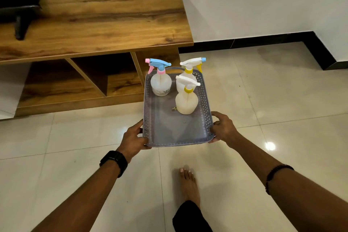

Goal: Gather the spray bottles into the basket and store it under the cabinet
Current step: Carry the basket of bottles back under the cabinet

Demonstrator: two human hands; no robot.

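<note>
A grey perforated basket (175, 133) hangs in the air above the tiled floor, held at its near corners. My left hand (132, 137) grips the near left corner and my right hand (224, 128) grips the near right corner. Three spray bottles stand upright inside it: one with a blue and pink trigger head (161, 83) at the far left, one with a white head and yellow collar (186, 98) nearer on the right, and another white and yellow one (189, 70) behind it. The wooden cabinet (98, 22) with open lower compartments (90, 79) stands ahead to the left.
A black stand (20, 17) rests on the cabinet top at far left. White wall with black skirting (263, 40) runs behind on the right. My bare foot (188, 184) stands on the glossy floor tiles (282, 100) below the basket.
</note>
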